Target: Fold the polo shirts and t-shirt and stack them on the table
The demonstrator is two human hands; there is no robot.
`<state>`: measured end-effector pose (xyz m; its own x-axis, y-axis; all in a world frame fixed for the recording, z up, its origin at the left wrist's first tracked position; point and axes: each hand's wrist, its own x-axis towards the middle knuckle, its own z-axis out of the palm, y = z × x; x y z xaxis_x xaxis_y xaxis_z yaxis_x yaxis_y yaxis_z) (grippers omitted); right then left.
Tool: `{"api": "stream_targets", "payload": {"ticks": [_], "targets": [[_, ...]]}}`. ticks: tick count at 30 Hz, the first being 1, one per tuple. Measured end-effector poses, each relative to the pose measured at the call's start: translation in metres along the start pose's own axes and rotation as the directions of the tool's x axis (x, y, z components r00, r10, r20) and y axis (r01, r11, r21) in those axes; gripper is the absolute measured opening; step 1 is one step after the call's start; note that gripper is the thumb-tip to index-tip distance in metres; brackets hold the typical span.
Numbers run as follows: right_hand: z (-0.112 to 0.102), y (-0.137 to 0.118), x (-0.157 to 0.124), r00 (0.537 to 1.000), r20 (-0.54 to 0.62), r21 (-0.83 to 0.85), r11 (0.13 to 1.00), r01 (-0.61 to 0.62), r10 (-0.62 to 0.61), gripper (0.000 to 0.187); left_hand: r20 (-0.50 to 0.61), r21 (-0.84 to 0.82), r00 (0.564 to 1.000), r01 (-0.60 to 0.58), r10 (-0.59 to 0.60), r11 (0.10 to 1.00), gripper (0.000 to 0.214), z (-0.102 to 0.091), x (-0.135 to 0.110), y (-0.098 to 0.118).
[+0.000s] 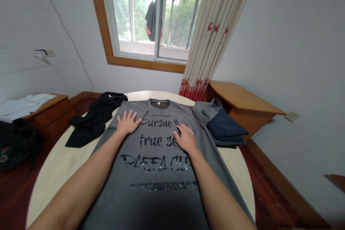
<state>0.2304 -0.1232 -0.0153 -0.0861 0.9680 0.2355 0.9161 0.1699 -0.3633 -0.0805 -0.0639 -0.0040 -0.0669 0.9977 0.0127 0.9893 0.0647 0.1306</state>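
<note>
A grey T-shirt (pixel 159 172) with black lettering lies spread face up on the round table (pixel 54 187), its collar at the far side. My left hand (pixel 128 123) rests flat on the upper left of the shirt, fingers spread. Lower on the right side of the chest print, my right hand (pixel 185 137) also lies on the cloth with its fingers stretched out. Neither hand grips anything. The shirt's right sleeve reaches a stack of folded dark clothes (pixel 226 125). Its bottom hem is out of view.
Crumpled black clothing (pixel 99 113) lies at the table's left. A wooden desk (pixel 237 95) stands behind on the right, near a curtain (pixel 212 32) and window. Left of the table are a low wooden cabinet (pixel 52 113) with white cloth on top and a black bag (pixel 17 143).
</note>
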Motion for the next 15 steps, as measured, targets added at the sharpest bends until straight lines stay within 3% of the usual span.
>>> {"api": "stream_targets", "payload": {"ticks": [3, 5, 8, 11, 15], "targets": [[-0.001, 0.001, 0.002, 1.000, 0.003, 0.010, 1.000, 0.003, -0.003, 0.046, -0.025, -0.018, 1.000, 0.007, -0.008, 1.000, 0.075, -0.003, -0.003, 0.003], [-0.002, 0.002, 0.003, 1.000, -0.006, 0.010, 1.000, 0.008, -0.008, 0.045, -0.110, -0.019, 0.994, -0.014, 0.012, 1.000, 0.070, -0.005, -0.009, 0.011], [-0.001, 0.003, 0.004, 1.000, -0.022, 0.007, 1.000, 0.011, -0.011, 0.043, -0.232, -0.001, 0.963, -0.142, 0.138, 0.990, 0.063, -0.003, -0.021, 0.032], [0.000, 0.001, 0.002, 0.999, -0.027, 0.018, 1.000, 0.019, -0.018, 0.043, -0.133, -0.027, 0.943, -0.312, 0.306, 0.950, 0.060, 0.002, -0.030, 0.052], [-0.014, -0.003, 0.005, 0.988, -0.154, 0.102, 0.995, 0.024, -0.009, 0.045, -0.040, -0.045, 0.925, -0.380, 0.378, 0.924, 0.056, 0.008, -0.033, 0.058]]}}
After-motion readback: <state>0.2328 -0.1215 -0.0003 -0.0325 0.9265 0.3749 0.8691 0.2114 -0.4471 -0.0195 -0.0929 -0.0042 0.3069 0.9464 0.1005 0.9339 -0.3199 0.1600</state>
